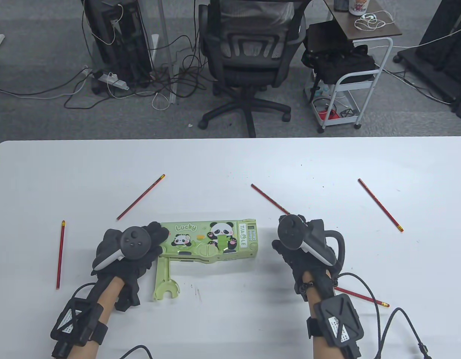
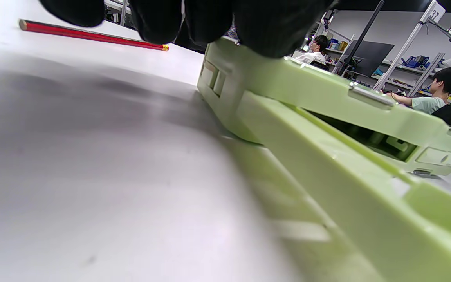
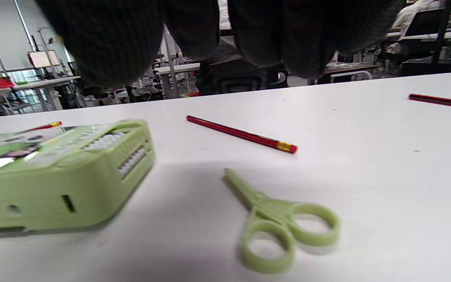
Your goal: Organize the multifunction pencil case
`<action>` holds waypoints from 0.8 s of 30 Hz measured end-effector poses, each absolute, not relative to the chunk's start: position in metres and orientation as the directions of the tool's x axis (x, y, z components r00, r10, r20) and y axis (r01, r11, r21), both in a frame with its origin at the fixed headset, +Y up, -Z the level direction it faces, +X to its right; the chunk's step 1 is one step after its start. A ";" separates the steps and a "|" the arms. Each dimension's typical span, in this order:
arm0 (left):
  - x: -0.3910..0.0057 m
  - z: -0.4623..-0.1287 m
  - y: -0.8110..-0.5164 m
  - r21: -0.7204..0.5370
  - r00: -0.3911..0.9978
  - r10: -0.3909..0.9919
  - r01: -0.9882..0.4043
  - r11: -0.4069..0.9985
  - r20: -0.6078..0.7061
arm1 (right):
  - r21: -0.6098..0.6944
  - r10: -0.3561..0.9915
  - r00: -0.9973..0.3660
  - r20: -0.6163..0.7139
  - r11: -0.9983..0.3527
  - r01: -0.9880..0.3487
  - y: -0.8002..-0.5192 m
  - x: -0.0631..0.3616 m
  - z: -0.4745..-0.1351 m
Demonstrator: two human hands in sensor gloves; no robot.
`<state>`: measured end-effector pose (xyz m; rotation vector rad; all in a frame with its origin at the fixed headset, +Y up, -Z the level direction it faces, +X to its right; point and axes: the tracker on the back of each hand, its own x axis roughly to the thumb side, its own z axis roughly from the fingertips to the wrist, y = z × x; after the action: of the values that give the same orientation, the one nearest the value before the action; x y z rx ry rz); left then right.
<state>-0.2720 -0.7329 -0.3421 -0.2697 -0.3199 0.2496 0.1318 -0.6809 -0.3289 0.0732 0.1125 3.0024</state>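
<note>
Pencil case (image 1: 210, 239): green, lid down, table centre, side arm (image 1: 164, 278) swung out toward person. Left hand (image 1: 131, 248) fingertips rest on its left end, steadying. Right hand (image 1: 301, 243) hovers over scissors (image 3: 284, 227), holding nothing; finger pose unclear. Step, prob.: early, gathering loose items. Next: lower, pinch scissors' loops. Scissors hidden in table view; pencils (image 1: 140, 197) scattered.

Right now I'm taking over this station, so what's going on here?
A person is sorting a green panda-print plastic pencil case on the white table. The left hand rests on its left end; a green arm sticks out. The right hand hovers over small green scissors. Red pencils lie scattered.
</note>
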 end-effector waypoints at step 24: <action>-0.271 -0.341 -0.733 -0.293 0.920 0.279 -0.196 0.936 0.276 | 0.262 -0.162 -0.987 0.001 -0.952 0.157 -0.746 0.123 -0.338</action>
<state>-0.2712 -0.7333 -0.3412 -0.2647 -0.3202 0.2475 0.1233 -0.7461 -0.3379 -0.0344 0.4358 3.2742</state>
